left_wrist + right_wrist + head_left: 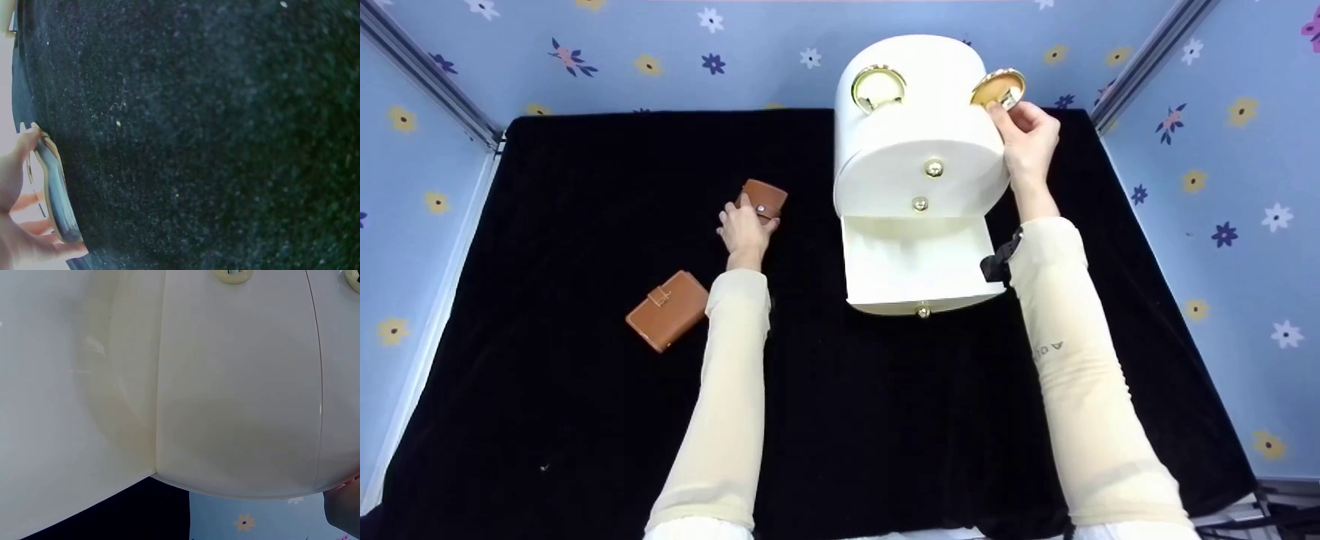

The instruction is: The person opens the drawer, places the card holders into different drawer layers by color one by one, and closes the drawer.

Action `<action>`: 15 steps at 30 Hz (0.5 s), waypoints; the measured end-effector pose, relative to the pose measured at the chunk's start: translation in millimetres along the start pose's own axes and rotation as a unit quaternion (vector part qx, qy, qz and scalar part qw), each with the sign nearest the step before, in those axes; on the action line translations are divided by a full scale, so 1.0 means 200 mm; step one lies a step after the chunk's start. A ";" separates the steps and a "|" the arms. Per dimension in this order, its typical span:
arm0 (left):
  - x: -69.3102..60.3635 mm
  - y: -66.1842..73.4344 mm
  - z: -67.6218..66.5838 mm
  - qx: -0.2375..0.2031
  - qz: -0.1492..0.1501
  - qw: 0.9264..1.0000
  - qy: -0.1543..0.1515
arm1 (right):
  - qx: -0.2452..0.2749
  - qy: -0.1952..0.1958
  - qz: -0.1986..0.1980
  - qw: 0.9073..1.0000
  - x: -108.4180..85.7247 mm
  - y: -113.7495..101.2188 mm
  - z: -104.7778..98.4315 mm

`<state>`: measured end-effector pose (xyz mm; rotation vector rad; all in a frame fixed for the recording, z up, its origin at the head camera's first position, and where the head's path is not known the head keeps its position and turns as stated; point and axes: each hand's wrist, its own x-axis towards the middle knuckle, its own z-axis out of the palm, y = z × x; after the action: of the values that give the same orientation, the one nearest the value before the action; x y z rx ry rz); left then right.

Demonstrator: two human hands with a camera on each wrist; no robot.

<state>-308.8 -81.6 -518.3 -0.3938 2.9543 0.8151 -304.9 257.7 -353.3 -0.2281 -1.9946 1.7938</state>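
Note:
At centre left in the head view, my left hand point(747, 231) grips a small brown leather wallet point(766, 196) with a metal snap. Seen from the left wrist, thumb and fingers hold opposite ends of the wallet point(58, 194), whose layered edge shows just above the black cloth. My right hand point(1030, 142) pinches the lower edge of a round gold piece point(988, 91) at the upper right side of a white rounded drawer box point(877, 169). Whether that piece is fixed to the box, I cannot tell. The box's bottom drawer point(915, 262) is pulled out.
A larger brown wallet point(675, 307) with a strap lies left of my left forearm. Another round gold piece point(878, 88) sits on the box's upper left. Black cloth point(607, 202) covers the table, with flowered blue walls point(690, 45) at the back and sides.

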 end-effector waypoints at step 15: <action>-0.03 -0.01 -0.01 0.004 0.020 1.000 0.016 | 0.001 0.001 0.005 1.000 0.00 0.01 0.00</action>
<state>-301.8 -83.1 -517.0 -0.3511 3.0035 0.8079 -305.0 258.4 -354.4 -0.2394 -1.9933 1.8023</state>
